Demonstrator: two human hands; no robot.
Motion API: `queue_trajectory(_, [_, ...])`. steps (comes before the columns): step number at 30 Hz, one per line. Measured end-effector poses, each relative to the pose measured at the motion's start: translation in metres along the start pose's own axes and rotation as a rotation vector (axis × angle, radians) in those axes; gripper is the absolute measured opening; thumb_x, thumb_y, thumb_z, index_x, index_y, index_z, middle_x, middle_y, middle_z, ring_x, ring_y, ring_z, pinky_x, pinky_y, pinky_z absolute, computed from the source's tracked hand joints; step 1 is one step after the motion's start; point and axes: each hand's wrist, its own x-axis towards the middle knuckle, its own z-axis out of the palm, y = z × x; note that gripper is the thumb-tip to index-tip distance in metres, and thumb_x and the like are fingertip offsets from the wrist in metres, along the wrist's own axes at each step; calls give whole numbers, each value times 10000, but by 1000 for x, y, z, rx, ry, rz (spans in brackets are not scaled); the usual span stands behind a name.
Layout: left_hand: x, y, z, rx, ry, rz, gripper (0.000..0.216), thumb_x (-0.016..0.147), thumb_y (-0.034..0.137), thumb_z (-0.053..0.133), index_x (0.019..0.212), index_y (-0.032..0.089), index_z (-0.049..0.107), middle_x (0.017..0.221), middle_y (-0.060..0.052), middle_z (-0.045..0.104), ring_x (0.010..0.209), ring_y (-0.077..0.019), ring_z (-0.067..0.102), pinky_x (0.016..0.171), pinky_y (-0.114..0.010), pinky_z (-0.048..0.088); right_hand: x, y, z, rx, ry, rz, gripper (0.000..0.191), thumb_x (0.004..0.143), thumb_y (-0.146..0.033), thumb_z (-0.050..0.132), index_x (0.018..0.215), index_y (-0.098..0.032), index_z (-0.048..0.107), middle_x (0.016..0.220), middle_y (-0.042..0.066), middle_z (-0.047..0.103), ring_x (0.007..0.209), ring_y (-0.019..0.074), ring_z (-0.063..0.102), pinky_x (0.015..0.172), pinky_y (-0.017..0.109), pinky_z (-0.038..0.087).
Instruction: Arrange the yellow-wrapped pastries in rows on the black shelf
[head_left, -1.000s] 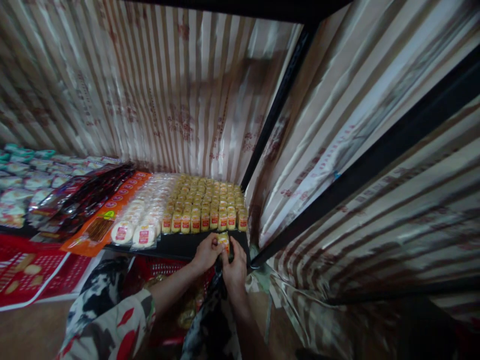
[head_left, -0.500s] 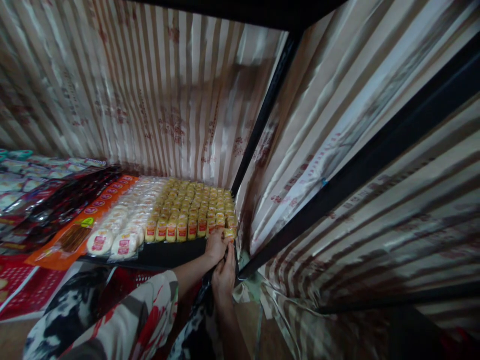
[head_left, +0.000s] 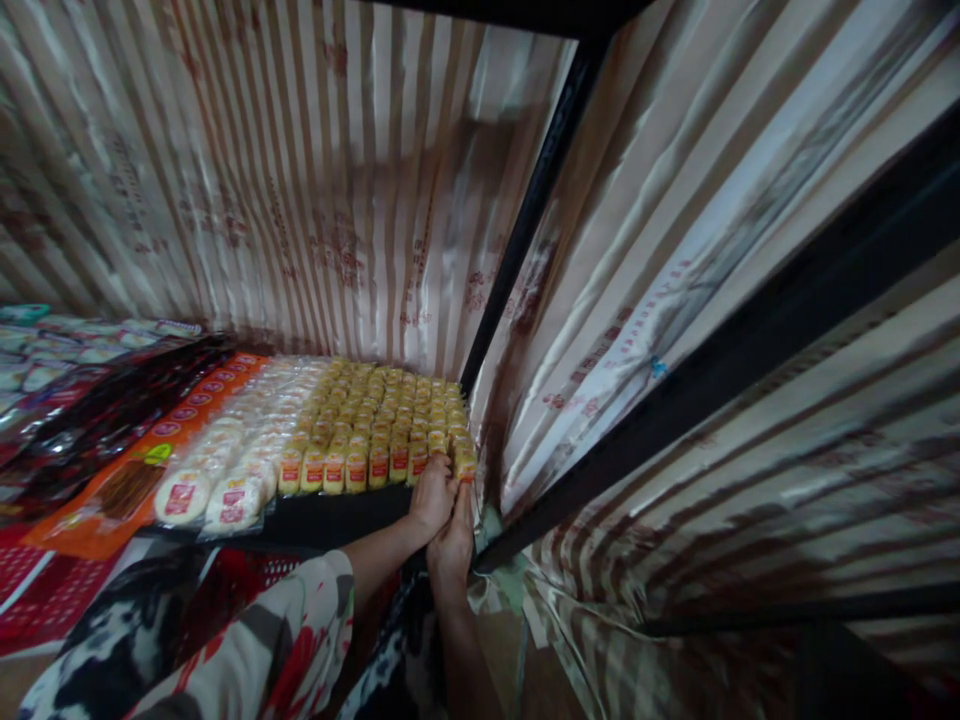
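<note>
My left hand point(head_left: 430, 497) and my right hand point(head_left: 454, 541) are pressed together at the front right corner of a black shelf point(head_left: 337, 510). Their fingers close round a small yellow packet with a red label point(head_left: 464, 466) at the right end of the front row. Behind it lie several rows of the same yellow packets point(head_left: 382, 420). Left of these sit round white wrapped cakes with red labels point(head_left: 225, 480).
Orange packets point(head_left: 135, 470) and dark red packets point(head_left: 90, 420) lie further left on the shelf. A black upright post point(head_left: 525, 220) stands at the shelf's right corner. Striped shiny cloth point(head_left: 300, 180) covers the back and right side. A red crate point(head_left: 247, 580) sits below.
Both hands rose from below the shelf's front edge to the front row, carrying the yellow packet up to the row's right end. The view shifted slightly left.
</note>
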Motion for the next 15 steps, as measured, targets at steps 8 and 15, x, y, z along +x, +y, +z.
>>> queue_trajectory(8, [-7,-9,1,3,-18,65,127,781,99,462,818,184,549,791,-4,569,756,-127,543,738,-248,428,1,1,0,-16,71,-41,450,821,-283,350,1198,-97,512,1273,193,445,1223,264,392,1000,449,329])
queue_trajectory(15, [-20,-7,-7,42,-43,97,158,806,126,441,770,181,585,817,-27,588,800,-147,544,776,-265,425,0,5,6,-63,90,-30,454,830,-310,357,1215,-100,475,1262,210,397,1194,286,392,977,462,339])
